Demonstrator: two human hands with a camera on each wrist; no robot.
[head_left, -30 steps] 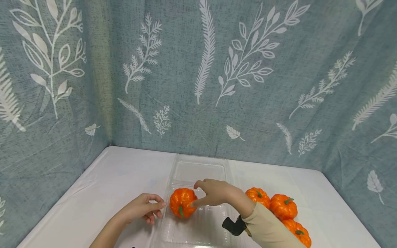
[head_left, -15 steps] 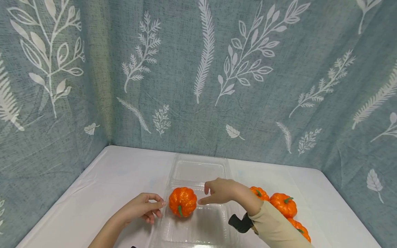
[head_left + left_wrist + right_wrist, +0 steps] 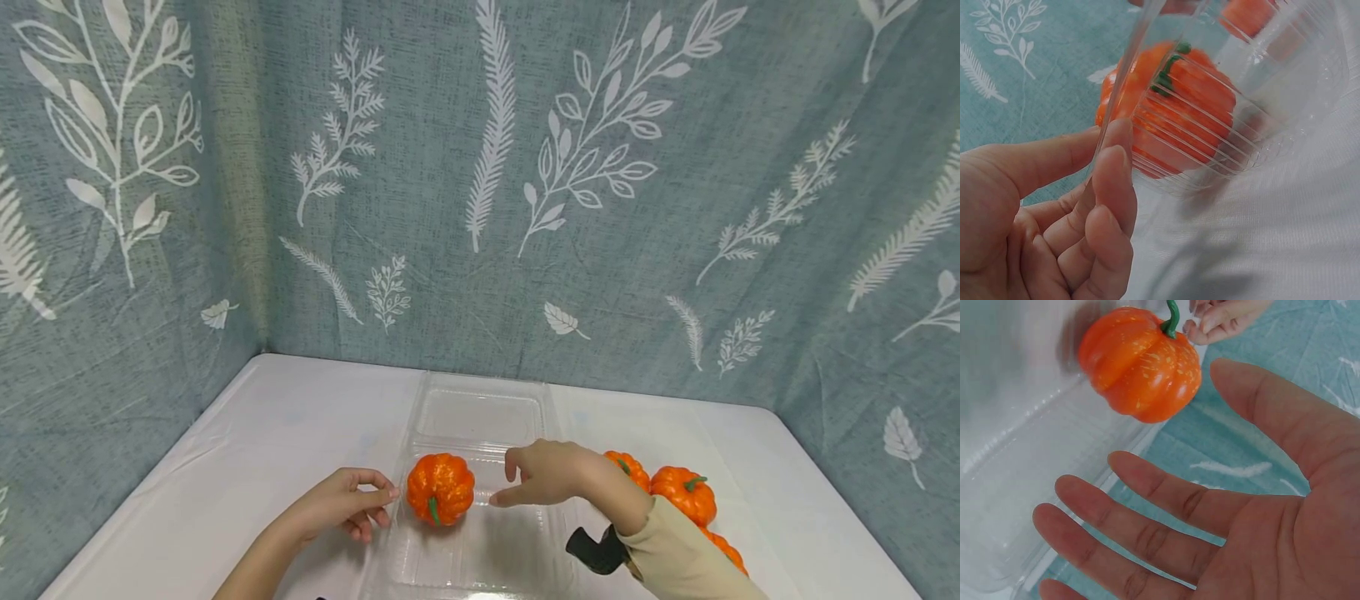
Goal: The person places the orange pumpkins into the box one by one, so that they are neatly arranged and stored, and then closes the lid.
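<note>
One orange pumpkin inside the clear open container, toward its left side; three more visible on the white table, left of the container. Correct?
One slip: the three other pumpkins are right of the clear open container, not left, per the head view. The rest holds: one orange pumpkin inside, toward the left side; the others on the white table.

There are four orange pumpkins (image 3: 440,490), one clear plastic container (image 3: 438,562) and one white-covered table (image 3: 315,417)
</note>
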